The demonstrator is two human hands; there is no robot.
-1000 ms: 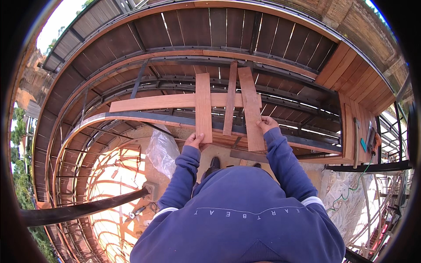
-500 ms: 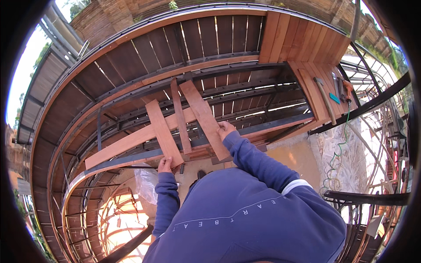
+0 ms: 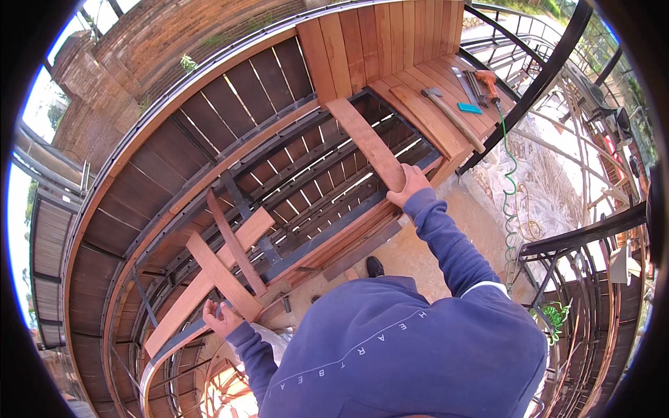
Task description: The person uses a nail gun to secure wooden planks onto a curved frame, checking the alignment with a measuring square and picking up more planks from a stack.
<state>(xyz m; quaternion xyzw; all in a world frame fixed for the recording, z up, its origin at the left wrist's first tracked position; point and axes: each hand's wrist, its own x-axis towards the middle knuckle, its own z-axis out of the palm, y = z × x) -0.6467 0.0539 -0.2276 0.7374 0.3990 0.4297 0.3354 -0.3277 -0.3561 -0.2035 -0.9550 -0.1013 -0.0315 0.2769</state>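
Observation:
My right hand (image 3: 410,187) grips the near end of a reddish-brown wooden plank (image 3: 362,139), whose far end reaches the back rail of the dark metal bench frame (image 3: 306,240). At the left, my left hand (image 3: 221,319) is off the wood with its fingers apart, close to the end of a short plank (image 3: 221,277). That short plank lies across a longer, paler plank (image 3: 187,301). A narrow strip of wood (image 3: 233,240) crosses the long plank too, just right of the short one.
On the finished slatted seat (image 3: 418,104) at the right lie a hammer (image 3: 453,120), an orange nail gun or drill (image 3: 486,82) with a green coiled hose (image 3: 507,174), and a teal piece (image 3: 469,108). A curved slatted backrest (image 3: 209,115) runs behind the frame. Plastic sheeting (image 3: 550,184) covers ground at the right.
My right hand has carried its plank rightward, toward the finished slats. My left hand has let go of the short plank. The whole view has turned and shifted to the right.

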